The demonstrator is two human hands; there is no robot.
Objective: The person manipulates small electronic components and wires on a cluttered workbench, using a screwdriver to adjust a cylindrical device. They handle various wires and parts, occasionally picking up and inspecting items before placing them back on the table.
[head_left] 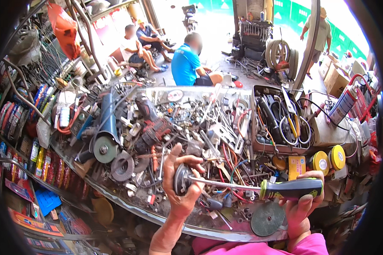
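My left hand [179, 207] is raised over the cluttered bench, its fingers wrapped round a dark, round metal part [181, 180] with a raised rim. In my right hand [301, 208] is a screwdriver [291, 189] with a black and green handle. Its long metal shaft lies nearly level and points left, with the tip end at the middle of the round part. Whether the tip sits in a slot or hole there, I cannot tell. Below the screwdriver, near the bench's front edge, lies a dark flat disc [267, 218].
Loose hardware and tools cover the bench, including a blue angle grinder [108, 127] and a red-black cordless drill [154, 129]. At the right stand a tray [281, 149] of scissors and tools, and yellow round tins [321, 162]. Beyond the bench sits a person in blue [185, 66].
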